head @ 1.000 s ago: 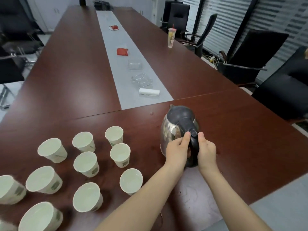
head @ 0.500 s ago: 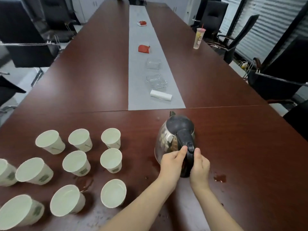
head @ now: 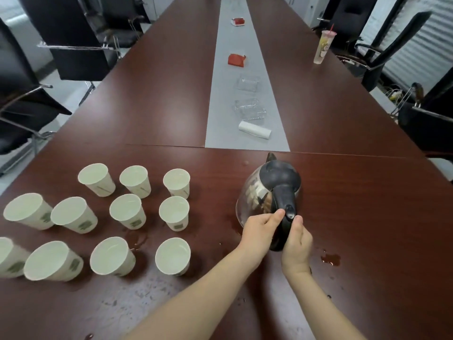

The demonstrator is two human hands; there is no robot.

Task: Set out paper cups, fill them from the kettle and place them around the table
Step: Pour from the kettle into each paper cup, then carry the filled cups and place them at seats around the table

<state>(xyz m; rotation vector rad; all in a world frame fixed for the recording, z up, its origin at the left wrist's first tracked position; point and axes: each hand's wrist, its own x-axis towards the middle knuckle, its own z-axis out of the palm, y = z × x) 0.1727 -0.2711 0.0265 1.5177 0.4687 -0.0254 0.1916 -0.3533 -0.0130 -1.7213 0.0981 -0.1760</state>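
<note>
One shiny steel kettle (head: 255,195) w/ black lid (head: 279,173) & handle (head: 284,196), upright.

Long reddish-brown conference table (head: 152,99) stretching away, grey strip (head: 221,119) running down its centre, black office chairs (head: 78,52) standing along both sides, slatted blinds (head: 421,40) covering the right, pale floor (head: 66,94) showing left.

View: swung left, so the grey runner (head: 220,106) now runs up the middle.
Spill: a puddle (head: 331,260) now shows just beside the right hand (head: 296,244).
</note>
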